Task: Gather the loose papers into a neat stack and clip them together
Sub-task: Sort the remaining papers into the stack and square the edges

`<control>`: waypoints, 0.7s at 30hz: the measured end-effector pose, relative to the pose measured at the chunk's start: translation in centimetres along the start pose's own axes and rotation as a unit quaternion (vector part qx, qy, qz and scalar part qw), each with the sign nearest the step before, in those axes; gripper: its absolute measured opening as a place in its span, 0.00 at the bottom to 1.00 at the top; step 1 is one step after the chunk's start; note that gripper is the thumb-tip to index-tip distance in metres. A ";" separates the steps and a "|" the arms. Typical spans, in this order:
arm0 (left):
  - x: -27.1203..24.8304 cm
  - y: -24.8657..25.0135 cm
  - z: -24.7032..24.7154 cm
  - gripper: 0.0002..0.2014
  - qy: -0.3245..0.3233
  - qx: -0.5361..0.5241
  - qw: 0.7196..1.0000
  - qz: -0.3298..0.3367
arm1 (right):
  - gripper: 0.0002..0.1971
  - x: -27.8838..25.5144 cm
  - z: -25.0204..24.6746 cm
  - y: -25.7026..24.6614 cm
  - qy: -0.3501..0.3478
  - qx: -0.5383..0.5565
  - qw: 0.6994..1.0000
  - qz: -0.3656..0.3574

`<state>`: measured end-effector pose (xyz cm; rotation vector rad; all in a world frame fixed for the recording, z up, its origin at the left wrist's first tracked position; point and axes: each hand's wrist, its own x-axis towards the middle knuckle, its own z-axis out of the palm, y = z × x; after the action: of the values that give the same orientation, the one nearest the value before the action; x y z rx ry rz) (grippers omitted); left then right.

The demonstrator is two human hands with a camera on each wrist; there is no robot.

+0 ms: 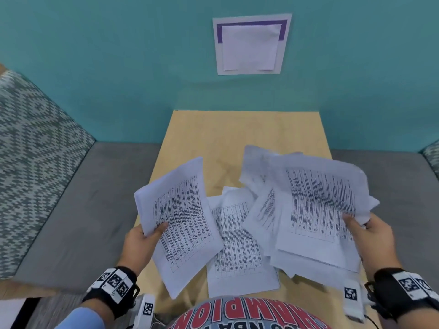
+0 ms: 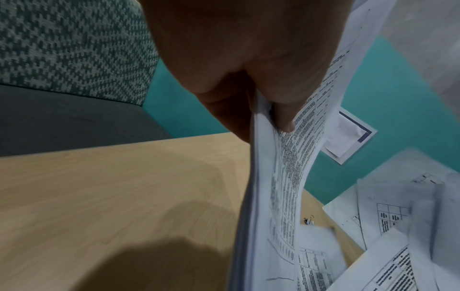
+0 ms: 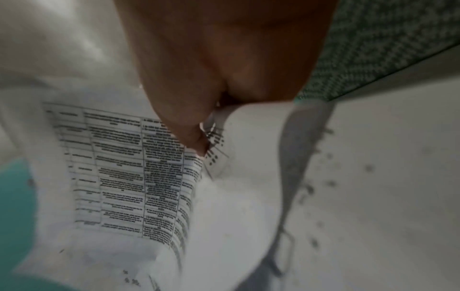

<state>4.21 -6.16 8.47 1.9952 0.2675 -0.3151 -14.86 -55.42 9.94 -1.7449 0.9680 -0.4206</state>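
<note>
My left hand (image 1: pixel 145 236) pinches a small bundle of printed sheets (image 1: pixel 180 219) at its left edge, thumb on top, and holds it above the wooden table (image 1: pixel 213 138). The left wrist view shows that bundle (image 2: pixel 273 196) edge-on between thumb and fingers (image 2: pixel 281 110). My right hand (image 1: pixel 370 231) grips a larger, messy sheaf of papers (image 1: pixel 316 205) lifted off the table at the right; its thumb (image 3: pixel 191 137) presses on the top sheet (image 3: pixel 134 173). More loose sheets (image 1: pixel 237 245) lie flat on the table between the hands. A small binder clip (image 2: pixel 309 219) sits on the table beyond them.
A grey bench seat (image 1: pixel 78 205) with patterned cushions (image 1: pixel 31 150) flanks the table on both sides. A teal wall (image 1: pixel 118 67) with a taped paper notice (image 1: pixel 251 43) stands behind. The table's far half (image 1: pixel 249 129) is bare wood.
</note>
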 end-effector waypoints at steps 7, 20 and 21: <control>0.9 0.8 0.3 0.09 -0.009 0.016 1.000 0.017 | 0.12 0.8 0.2 -1.9 0.011 0.121 0.991 0.061; 0.3 9.3 5.0 0.20 -0.190 -0.130 0.973 0.016 | 0.17 -0.6 4.9 -4.9 -0.214 0.201 0.947 0.129; 0.2 10.0 5.3 0.25 -0.203 -0.139 0.969 0.017 | 0.18 -0.7 5.3 -5.3 -0.243 0.196 0.941 0.129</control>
<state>7.13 -15.15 14.61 1.6141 0.0131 -0.6199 -9.56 -50.91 12.79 -1.2509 0.6820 0.0013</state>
